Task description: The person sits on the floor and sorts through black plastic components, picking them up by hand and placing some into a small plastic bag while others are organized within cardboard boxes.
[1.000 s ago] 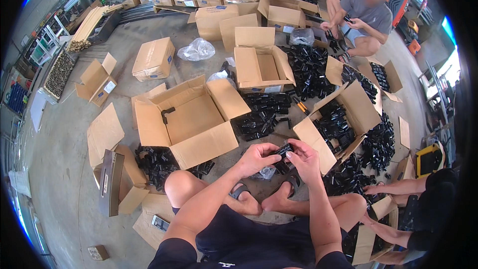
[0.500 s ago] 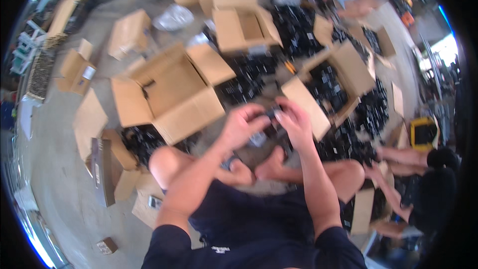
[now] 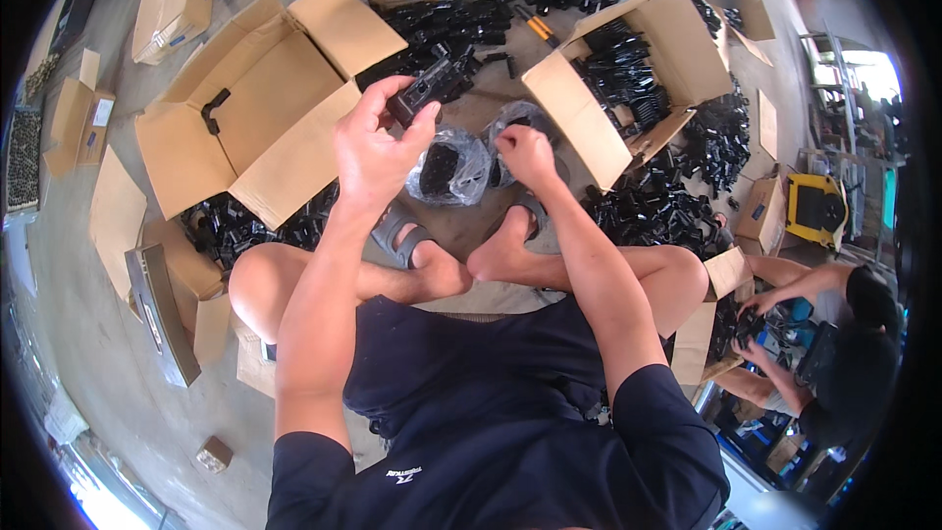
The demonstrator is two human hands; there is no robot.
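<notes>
My left hand (image 3: 373, 152) is raised in front of me, its thumb and fingers closed round a black bracket-like part (image 3: 424, 90) with holes in it. To its right, my right hand (image 3: 530, 155) is over a clear plastic bag (image 3: 503, 118), fingers curled together; whatever they pinch, if anything, is too small to make out. Between the hands, on the floor by my feet, lies another clear bag (image 3: 474, 169) with small dark pieces inside. Beyond my left hand spreads a heap of black parts (image 3: 471, 25).
A large open carton (image 3: 285, 79) at left holds one black angled piece (image 3: 213, 111). The right carton (image 3: 682, 69) is filled with black parts. An orange-and-black tool (image 3: 538, 27) lies between heaps. At the right, another person's hands (image 3: 754, 329) handle dark parts.
My hands were together at a dark part; now they are apart, the left holding the bracket-like part up to the left, the right over the bag. The view has tilted downward.
</notes>
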